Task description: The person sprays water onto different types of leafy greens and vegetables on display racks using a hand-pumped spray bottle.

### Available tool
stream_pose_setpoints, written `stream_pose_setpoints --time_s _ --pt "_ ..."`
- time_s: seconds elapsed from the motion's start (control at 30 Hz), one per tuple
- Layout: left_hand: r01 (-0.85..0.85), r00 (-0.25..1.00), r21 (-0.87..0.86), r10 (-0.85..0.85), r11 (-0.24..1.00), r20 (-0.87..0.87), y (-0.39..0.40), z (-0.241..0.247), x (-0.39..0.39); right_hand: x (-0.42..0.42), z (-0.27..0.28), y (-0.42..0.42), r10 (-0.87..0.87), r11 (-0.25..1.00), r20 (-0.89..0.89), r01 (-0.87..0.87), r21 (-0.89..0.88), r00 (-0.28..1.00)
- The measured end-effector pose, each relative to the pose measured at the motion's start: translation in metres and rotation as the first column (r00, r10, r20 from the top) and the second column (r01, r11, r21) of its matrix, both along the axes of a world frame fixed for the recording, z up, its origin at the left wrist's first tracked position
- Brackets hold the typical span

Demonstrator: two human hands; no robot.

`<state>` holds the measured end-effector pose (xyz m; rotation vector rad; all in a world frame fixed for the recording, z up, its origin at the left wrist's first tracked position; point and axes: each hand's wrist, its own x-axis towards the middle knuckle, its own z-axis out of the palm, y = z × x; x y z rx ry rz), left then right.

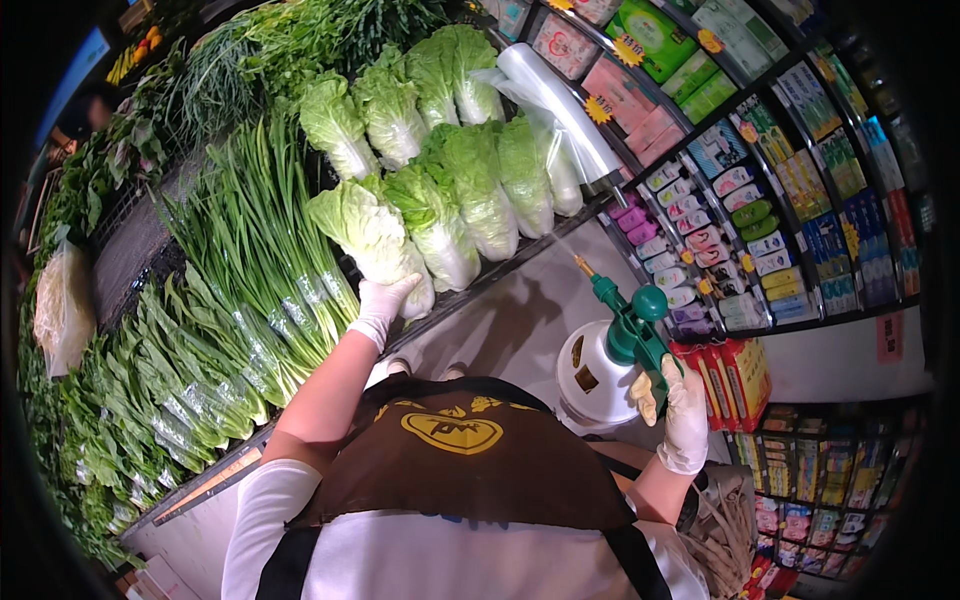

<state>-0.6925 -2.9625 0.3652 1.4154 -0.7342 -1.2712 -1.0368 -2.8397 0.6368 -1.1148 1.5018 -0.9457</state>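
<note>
My gloved left hand (381, 304) touches the base of the nearest napa cabbage (375, 236), at the front left end of two rows of cabbages; how firmly its fingers hold is hard to tell. In my gloved right hand (679, 412) is the green handle of a pump spray bottle (596, 371) with a white tank. Its brass nozzle (583, 265) points toward the cabbages, and a faint mist shows in front of it. Beside the cabbages, on the left, lie bundles of long green garlic chives (277, 262) in clear wrap.
A roll of clear plastic bags (559, 109) stands at the display's right end. Shelves of packaged goods (720, 247) rise on the right. Leafy greens (165, 375) fill the left. The display's dark front edge (480, 285) runs between me and the cabbages.
</note>
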Motion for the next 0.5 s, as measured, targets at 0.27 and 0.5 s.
stream_pose_setpoints --time_s 0.27,0.5 --pt "0.068 0.972 0.095 -0.087 0.993 0.22 0.072 0.103 0.024 0.009 0.014 -0.001 0.201 0.973 0.04 -0.205 0.107 0.979" --pt "-0.335 0.92 -0.129 0.354 0.933 0.168 0.123 0.104 0.101 0.033 0.015 -0.018 0.372 0.915 -0.005 -0.365 0.17 0.928"
